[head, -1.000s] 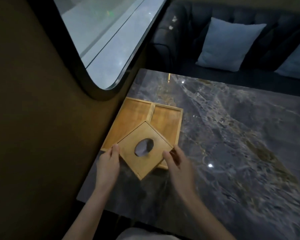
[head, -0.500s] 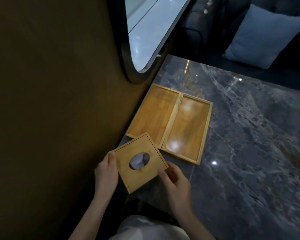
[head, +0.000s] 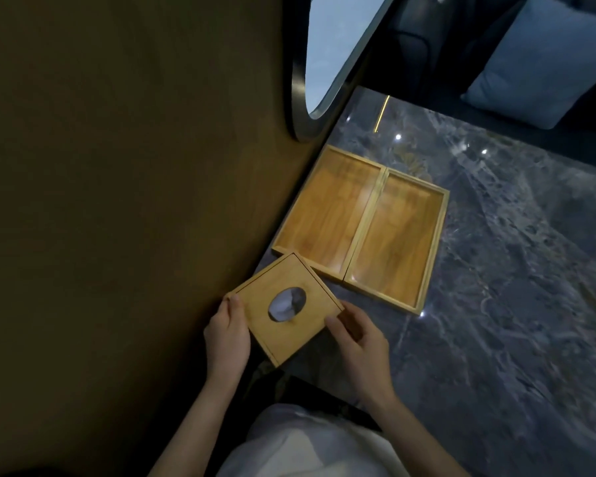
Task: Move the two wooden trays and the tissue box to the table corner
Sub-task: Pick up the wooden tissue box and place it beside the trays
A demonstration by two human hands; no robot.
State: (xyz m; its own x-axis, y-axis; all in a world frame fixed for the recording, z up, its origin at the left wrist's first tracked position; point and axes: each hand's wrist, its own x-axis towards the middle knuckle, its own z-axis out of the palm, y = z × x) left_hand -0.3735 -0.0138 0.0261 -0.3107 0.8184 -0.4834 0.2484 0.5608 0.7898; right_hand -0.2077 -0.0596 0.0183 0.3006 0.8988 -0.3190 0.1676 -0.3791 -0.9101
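Head view, two hands, left hand (head: 227, 333) and right hand (head: 360, 342), gripping one tissue box (head: 286, 308); two wooden trays (head: 362, 225) beside

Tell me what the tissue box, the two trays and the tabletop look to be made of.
Tissue box: light wood, possibly bamboo, matte, with faint grain and a cut oval opening. Left tray and right tray: the same warm wood, but the floors reflect light in streaks, so likely lacquered. Table: dark grey veined stone or a stone-look surface, polished, showing pinpoint light reflections.

Wall (head: 117, 201) blocking left side; two wooden trays (head: 362, 225) occupying the corner; marble table (head: 513, 287) lying open rightward.
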